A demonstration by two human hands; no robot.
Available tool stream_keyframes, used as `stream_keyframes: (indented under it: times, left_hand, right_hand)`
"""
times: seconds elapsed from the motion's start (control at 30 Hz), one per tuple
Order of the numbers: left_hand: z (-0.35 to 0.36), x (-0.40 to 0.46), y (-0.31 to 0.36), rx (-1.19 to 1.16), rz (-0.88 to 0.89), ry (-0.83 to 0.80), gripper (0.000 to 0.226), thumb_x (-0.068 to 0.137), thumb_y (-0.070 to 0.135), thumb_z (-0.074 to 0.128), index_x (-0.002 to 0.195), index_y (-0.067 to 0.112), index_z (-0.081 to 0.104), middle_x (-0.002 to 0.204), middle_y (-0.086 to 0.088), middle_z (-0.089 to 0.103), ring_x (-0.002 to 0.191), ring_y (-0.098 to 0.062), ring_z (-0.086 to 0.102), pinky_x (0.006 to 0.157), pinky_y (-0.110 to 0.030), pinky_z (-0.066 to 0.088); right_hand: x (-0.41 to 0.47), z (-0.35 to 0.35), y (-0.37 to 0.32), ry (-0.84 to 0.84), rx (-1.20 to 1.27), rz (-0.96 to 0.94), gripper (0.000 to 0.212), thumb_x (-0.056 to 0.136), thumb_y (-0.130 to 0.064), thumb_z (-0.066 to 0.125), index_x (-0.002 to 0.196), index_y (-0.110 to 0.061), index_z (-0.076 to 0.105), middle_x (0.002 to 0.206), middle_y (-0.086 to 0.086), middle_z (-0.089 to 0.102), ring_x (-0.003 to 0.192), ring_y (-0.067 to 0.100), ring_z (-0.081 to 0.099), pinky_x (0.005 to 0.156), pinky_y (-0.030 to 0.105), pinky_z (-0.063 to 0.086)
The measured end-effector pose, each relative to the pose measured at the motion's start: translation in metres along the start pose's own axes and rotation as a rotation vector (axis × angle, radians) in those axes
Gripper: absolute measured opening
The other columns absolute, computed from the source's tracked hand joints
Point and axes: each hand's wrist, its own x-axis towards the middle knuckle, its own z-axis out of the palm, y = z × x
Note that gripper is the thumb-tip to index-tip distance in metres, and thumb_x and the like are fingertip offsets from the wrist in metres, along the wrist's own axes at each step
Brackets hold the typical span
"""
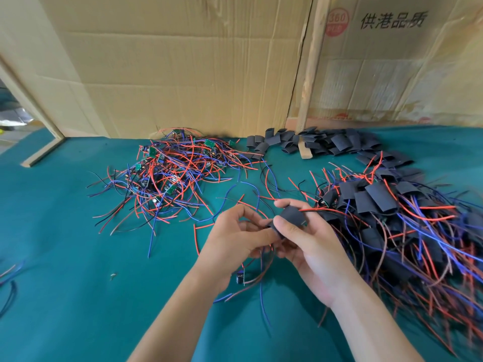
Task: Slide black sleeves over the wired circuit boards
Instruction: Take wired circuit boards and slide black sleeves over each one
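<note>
Both hands meet above the green cloth (78, 257), near the middle of the view. The right hand (311, 246) holds a black sleeve (292, 215) between its thumb and curled fingers, the sleeve sitting at the fingertips with red and black wires running out of its right end towards the pile on the right. The left hand (235, 239) is curled too, its fingertips pinching at the sleeve's left end, touching the right thumb; more wires (261, 280) hang down from between the two hands, and a small dark part dangles among them just below the left wrist. Whether a board is already inside the sleeve cannot be told, since the fingers cover its open end. Well apart to the upper left lies the heap of bare boards (167, 173) with tangled red, blue and black leads. Loose sleeves (313, 143) lie along the cardboard wall (183, 74) at the back. The sleeved pile (392, 218) spreads just beside the right hand and is blurred and cut off at the right edge.
</note>
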Motion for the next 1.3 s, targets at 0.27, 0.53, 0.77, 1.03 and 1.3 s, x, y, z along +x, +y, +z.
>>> stream_keyframes:
  times: [0.27,0.53,0.77,1.03,1.3]
  left_hand:
    - [-0.006,-0.003,-0.007,0.056,0.257,0.106,0.010,0.090,0.001,0.070,0.089,0.011,0.073,0.083,-0.007,0.077,0.070,-0.021,0.072,0.050,-0.022,0.049]
    - [-0.034,0.006,-0.010,0.313,0.353,0.330,0.022,0.093,0.003,0.067,0.077,0.019,0.069,0.066,0.001,0.072,0.066,-0.014,0.074,0.054,-0.021,0.054]
    - [-0.129,0.006,-0.024,0.417,0.224,0.638,0.019,0.097,0.009,0.063,0.079,0.014,0.067,0.062,0.003,0.071,0.060,-0.011,0.072,0.048,-0.017,0.051]
    - [-0.151,-0.004,-0.040,0.611,0.170,0.822,0.022,0.091,0.023,0.070,0.070,0.020,0.065,0.057,0.006,0.068,0.061,-0.008,0.067,0.062,-0.027,0.045]
    - [-0.135,0.009,-0.036,0.779,0.243,0.879,0.027,0.091,0.035,0.064,0.069,0.022,0.058,0.059,0.009,0.059,0.066,-0.032,0.056,0.062,-0.032,0.037]
  right_hand:
    - [-0.001,0.004,0.001,0.073,0.051,-0.084,0.046,0.074,-0.014,0.077,0.119,-0.012,0.065,0.090,0.017,0.070,0.080,0.028,0.069,0.068,0.031,0.056]
    - [-0.005,0.003,-0.019,0.125,0.125,-0.163,0.036,0.080,-0.008,0.066,0.115,-0.012,0.060,0.097,0.022,0.074,0.087,0.025,0.071,0.079,0.034,0.056]
    - [-0.018,-0.001,-0.102,0.073,0.070,-0.334,0.033,0.081,-0.012,0.062,0.114,-0.011,0.064,0.088,0.015,0.077,0.072,0.019,0.071,0.066,0.026,0.058]
    - [0.014,-0.031,-0.169,0.061,-0.574,-0.041,0.055,0.052,-0.035,0.093,0.101,-0.016,0.077,0.083,0.025,0.075,0.052,0.021,0.067,0.045,0.026,0.053]
    - [0.028,-0.051,-0.170,0.135,-1.718,0.039,0.048,0.048,-0.084,0.056,0.094,-0.071,0.052,0.064,-0.019,0.073,0.056,-0.002,0.068,0.053,0.023,0.054]
